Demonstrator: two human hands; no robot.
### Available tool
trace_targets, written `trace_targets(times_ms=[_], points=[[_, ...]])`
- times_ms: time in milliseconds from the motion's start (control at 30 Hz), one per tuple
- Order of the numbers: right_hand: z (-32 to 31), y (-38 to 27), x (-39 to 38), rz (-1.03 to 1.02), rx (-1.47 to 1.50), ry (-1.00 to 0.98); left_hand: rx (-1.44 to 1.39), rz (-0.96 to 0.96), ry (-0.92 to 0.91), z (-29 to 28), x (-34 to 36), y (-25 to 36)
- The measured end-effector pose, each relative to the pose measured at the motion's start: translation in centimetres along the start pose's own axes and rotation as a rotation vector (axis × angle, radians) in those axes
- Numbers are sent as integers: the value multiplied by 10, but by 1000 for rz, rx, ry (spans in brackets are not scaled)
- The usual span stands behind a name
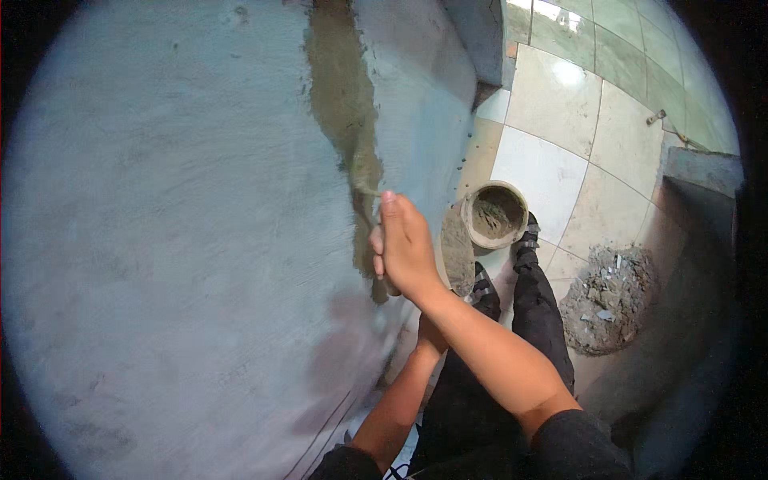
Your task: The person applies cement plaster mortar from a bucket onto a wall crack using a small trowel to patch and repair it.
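My right hand [408,240] is closed on the handle of a trowel [365,182], whose mortar-smeared blade is against a vertical strip of darker grey mortar [332,72] on the pale blue-grey wall [176,200]. My left hand [432,336] is lower, mostly hidden behind my right forearm; its fingers are out of sight. Just above it, right of the trowel, a flat board smeared with mortar [456,248] is held upward, though its grip is hidden. Beyond the board a round bucket [517,200] with wet mortar inside stands on the tiles by my shoes.
The tiled floor [552,100] runs along the wall's right side. A heap of broken rubble [608,312] lies right of my legs. A low grey ledge [704,168] is at the right, with a small fitting [656,118] near it. Pale green tiles [632,36] cover the top right.
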State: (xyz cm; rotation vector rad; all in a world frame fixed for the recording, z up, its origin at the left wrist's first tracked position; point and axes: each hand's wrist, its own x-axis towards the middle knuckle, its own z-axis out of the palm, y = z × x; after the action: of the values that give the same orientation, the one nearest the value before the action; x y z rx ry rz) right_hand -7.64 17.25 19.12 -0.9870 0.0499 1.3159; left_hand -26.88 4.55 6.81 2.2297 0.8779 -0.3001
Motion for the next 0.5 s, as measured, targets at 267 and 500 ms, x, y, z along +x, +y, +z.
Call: trace_targets(times_ms=[267,500], points=[[16,4,-45,-188,-136,-196,-365,-319,135,-25,19,34],[22,-23,-25,109,324,-27,-224,25,323,-33,19,40]])
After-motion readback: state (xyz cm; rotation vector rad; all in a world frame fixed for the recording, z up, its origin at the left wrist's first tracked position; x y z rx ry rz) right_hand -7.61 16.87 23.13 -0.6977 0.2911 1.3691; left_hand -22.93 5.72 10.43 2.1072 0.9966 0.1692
